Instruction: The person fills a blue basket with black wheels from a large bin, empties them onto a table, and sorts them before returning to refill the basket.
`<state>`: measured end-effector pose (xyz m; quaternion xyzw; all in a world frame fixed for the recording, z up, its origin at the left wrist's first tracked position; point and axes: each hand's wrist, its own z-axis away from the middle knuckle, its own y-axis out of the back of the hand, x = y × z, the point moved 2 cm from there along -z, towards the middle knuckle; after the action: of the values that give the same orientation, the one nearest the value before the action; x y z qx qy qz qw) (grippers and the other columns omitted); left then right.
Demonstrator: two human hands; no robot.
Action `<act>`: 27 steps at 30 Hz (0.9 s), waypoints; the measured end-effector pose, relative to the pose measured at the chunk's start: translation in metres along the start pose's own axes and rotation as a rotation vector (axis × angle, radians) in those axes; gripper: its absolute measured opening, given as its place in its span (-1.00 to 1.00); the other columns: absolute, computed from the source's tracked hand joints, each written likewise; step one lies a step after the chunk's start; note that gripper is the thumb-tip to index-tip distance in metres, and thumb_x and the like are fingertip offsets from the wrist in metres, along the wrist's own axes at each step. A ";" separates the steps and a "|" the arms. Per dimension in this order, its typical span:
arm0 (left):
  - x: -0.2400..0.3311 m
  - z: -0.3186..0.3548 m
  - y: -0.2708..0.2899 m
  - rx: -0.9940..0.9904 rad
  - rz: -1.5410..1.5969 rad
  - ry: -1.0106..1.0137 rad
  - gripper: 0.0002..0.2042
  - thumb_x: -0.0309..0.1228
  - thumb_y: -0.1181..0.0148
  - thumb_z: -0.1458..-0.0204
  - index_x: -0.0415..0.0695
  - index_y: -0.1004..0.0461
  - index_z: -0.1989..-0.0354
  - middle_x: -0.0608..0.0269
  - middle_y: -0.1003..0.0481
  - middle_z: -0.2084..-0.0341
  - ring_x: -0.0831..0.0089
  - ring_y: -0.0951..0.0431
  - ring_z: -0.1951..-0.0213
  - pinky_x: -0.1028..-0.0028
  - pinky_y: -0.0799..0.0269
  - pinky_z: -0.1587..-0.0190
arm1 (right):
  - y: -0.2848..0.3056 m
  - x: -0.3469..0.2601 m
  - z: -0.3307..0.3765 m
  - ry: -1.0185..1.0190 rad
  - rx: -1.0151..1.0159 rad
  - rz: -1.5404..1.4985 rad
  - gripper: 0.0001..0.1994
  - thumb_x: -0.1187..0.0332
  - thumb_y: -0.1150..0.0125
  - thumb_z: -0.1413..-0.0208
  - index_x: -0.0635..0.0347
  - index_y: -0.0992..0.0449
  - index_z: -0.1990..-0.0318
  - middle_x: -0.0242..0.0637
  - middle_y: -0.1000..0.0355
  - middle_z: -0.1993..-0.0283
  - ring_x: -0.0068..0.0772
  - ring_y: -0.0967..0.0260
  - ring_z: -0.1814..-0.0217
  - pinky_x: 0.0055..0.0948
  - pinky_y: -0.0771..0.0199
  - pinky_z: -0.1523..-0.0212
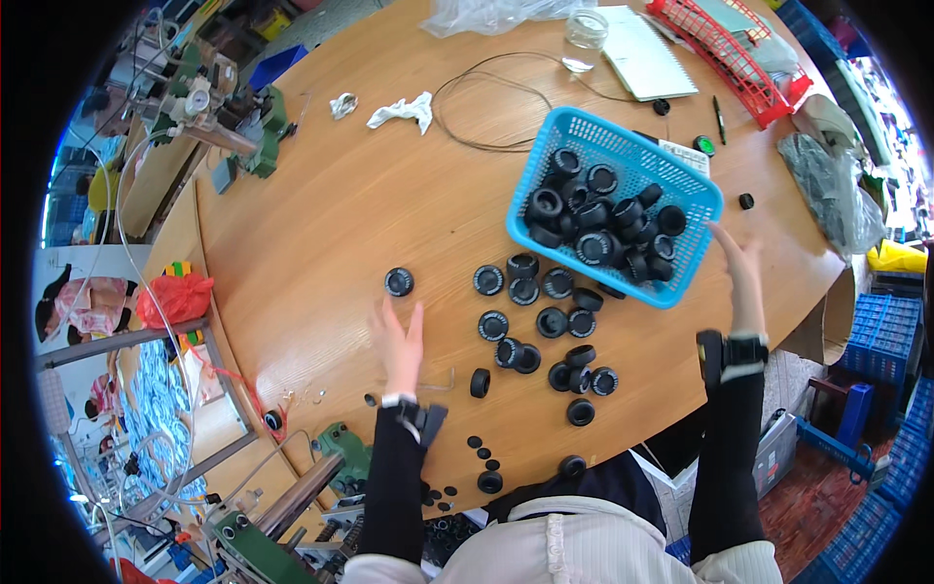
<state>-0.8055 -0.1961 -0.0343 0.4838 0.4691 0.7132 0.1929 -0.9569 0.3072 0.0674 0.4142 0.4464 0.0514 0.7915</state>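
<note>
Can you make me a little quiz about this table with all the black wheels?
1. True or false: the blue basket has black wheels in it.
2. Which hand touches the basket's rim? A) left hand B) right hand
3. Fill in: the lone wheel just beyond the left hand lies on the wooden ____.

Key: 1 true. 2 B. 3 table.

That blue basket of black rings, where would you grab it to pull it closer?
Probably the near right rim of the blue basket, coming from the right where the right hand is. Its walls are open mesh with a firm top edge, and rings crowd the table on its left.
</note>
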 end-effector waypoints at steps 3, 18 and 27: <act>-0.021 0.076 0.008 -0.062 -0.067 0.301 -0.18 0.12 -0.06 0.03 -0.29 -0.01 -0.23 -0.34 0.09 -0.23 -0.18 0.07 -0.25 0.05 0.07 -0.23 | -0.045 0.011 -0.003 -0.301 -0.610 -0.417 -0.39 0.14 -0.31 0.14 0.28 -0.27 -0.04 -0.20 -0.38 0.09 -0.22 -0.38 0.08 -0.27 -0.39 0.07; 0.024 0.188 -0.005 -0.512 0.030 0.081 -0.21 -0.05 -0.26 0.13 -0.38 -0.07 -0.12 -0.25 -0.35 0.18 -0.09 -0.43 0.18 0.27 -0.36 0.07 | -0.073 0.031 0.053 0.127 -0.374 -0.563 -0.82 0.55 -0.01 0.06 0.23 -0.43 0.26 -0.37 -0.40 0.32 -0.48 -0.33 0.30 -0.42 -0.36 0.26; 0.062 0.129 0.006 -0.571 -0.159 0.138 -0.32 -0.05 -0.18 0.09 -0.35 -0.19 -0.08 -0.31 -0.36 0.09 -0.10 -0.38 0.03 0.16 -0.30 0.00 | -0.086 0.002 0.095 0.224 -0.252 -0.558 -0.88 0.54 0.02 0.00 0.33 -0.42 0.31 -0.27 -0.41 0.47 -0.49 -0.35 0.36 -0.40 -0.37 0.28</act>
<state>-0.7209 -0.0915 0.0143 0.3223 0.2980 0.8300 0.3442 -0.9090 0.1940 0.0297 0.1662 0.6173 -0.0676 0.7660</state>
